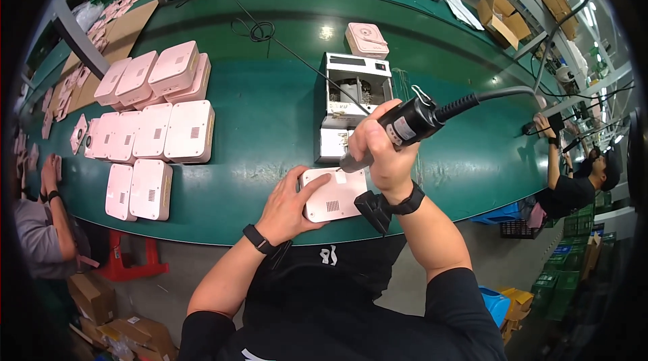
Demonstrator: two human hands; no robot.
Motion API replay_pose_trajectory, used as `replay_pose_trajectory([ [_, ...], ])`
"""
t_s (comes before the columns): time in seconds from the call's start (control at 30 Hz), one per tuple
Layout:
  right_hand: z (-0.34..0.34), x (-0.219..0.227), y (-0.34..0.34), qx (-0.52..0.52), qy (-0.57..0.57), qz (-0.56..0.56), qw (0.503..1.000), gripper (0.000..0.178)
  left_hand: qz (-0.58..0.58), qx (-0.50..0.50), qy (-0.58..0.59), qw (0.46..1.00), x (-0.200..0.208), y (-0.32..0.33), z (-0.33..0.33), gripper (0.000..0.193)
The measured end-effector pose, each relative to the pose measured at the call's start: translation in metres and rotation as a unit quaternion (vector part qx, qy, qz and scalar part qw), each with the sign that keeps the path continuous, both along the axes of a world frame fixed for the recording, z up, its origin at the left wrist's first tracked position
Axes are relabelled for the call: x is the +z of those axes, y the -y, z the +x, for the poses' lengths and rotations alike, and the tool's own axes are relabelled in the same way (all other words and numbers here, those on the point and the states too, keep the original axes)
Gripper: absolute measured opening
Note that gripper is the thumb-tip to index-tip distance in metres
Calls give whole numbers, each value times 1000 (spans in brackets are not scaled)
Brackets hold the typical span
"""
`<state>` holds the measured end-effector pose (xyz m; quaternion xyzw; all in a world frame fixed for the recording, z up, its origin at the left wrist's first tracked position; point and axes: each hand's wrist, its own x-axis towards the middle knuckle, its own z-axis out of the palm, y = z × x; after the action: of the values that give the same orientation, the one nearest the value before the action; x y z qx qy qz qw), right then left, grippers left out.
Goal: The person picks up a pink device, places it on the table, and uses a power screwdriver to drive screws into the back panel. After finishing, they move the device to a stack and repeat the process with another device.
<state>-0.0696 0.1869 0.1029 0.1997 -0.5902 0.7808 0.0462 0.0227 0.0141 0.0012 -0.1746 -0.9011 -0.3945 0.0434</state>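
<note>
My left hand (283, 207) grips a pale pink, rounded square plastic housing (345, 207) at its left side, the thumb lying across its top. The housing lies on the table's near edge, with a small vent grid facing up. In my right hand (383, 162) is a black corded electric screwdriver (409, 122), fingers wrapped round its body. It tilts down to the left, and its tip meets or hovers just over the housing's far edge; contact is hard to tell. Beyond the housing stands a black-and-white screw feeder (345, 118), partly behind my right hand.
Stacks of pink housings (190, 131) stand on the green table (263, 158) to the left. Another pink housing (366, 39) sits behind the feeder. A thin black cable (297, 58) crosses the table. Co-workers sit at left and right; a red stool (131, 260) stands below left.
</note>
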Motion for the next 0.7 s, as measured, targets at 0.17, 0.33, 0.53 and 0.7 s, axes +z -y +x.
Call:
replay_pose_trajectory([
  [0.17,-3,0,-5,0,16,5,1000,12,7,5,0,1000,0,-3,0,89],
  [0.33,6,18,-20,-30,-18,-22,999,11,19,11,-24,999,-5,-3,3,88],
  [0.53,-10,39,-24,-79,-76,-49,993,11,6,-10,-25,1000,-2,-13,-1,85],
  [0.7,-14,27,-20,-77,-43,29,996,10,5,-18,-29,999,-6,-23,-6,83],
])
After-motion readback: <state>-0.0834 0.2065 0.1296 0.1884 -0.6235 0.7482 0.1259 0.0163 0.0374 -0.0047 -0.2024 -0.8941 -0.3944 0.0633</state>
